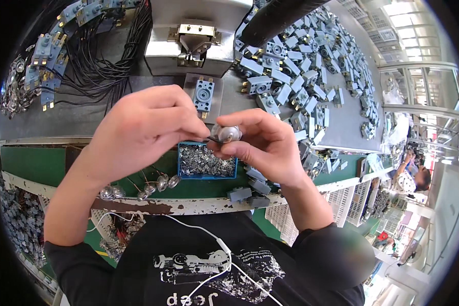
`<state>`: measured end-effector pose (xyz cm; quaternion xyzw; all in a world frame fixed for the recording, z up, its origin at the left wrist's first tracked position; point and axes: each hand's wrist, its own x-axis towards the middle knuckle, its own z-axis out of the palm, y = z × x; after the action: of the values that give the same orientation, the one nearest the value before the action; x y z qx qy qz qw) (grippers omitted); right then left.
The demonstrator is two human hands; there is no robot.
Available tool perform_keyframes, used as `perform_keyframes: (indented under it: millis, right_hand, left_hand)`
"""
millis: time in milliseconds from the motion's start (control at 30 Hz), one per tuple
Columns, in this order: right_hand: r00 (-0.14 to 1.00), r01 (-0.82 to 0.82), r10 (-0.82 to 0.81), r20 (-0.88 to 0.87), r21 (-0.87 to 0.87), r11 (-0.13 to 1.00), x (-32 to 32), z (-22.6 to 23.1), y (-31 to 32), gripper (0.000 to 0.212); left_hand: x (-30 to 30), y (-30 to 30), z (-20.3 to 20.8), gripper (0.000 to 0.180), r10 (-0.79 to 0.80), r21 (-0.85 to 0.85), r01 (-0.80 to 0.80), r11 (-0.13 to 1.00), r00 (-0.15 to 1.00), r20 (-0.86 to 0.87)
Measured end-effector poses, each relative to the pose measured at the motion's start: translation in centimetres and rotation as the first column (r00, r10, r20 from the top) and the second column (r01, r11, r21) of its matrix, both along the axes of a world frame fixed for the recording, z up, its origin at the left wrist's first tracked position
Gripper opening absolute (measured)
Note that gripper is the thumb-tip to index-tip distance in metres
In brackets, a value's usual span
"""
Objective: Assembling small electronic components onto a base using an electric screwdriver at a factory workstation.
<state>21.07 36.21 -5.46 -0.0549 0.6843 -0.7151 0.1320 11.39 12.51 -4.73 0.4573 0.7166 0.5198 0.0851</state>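
Observation:
Between the fingers of my right hand [270,145] is a small round silver metal capsule [230,133], held just above the front edge of the metal worktop. My left hand [148,125] pinches a dark thin piece, perhaps a wire end, right against the capsule's left side; the fingers hide most of it. Behind my hands a grey-blue switch block [204,95] with a round centre and brass terminals lies on a metal plate. Under my hands sits a blue tray [207,177] filled with small metal clips.
A metal press fixture [193,43] stands behind the block, with a black tube [278,20] slanting beside it. Heaped grey-blue switch blocks [311,71] spread to the right. Black wires [99,71] bundle at left. Several silver capsules [148,189] lie along the near ledge. Another person [410,173] is far right.

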Motion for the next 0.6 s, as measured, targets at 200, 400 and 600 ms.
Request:
perform_keyframes:
  millis: [200,400,600]
  right_hand:
    - [0.975,0.010,0.063,0.213,-0.322,0.947,-1.3,-0.1,-0.1,0.034]
    - [0.868,-0.381,0.434,0.241,-0.236,0.894,-6.2,-0.7,0.9,0.026]
    - [0.829,-0.523,0.484,0.280,0.085,0.848,-6.7,0.7,-0.2,0.020]
  left_hand:
    - [-0.5,-0.6,-0.1,0.024,0.026,-0.007,-0.027,1.000,0.997,-0.078]
    - [-1.5,-1.2,-1.5,0.025,-0.205,-0.035,0.204,0.978,0.935,-0.290]
    - [-0.5,-2.0,-2.2,0.014,-0.277,-0.154,0.248,0.956,0.937,-0.211]
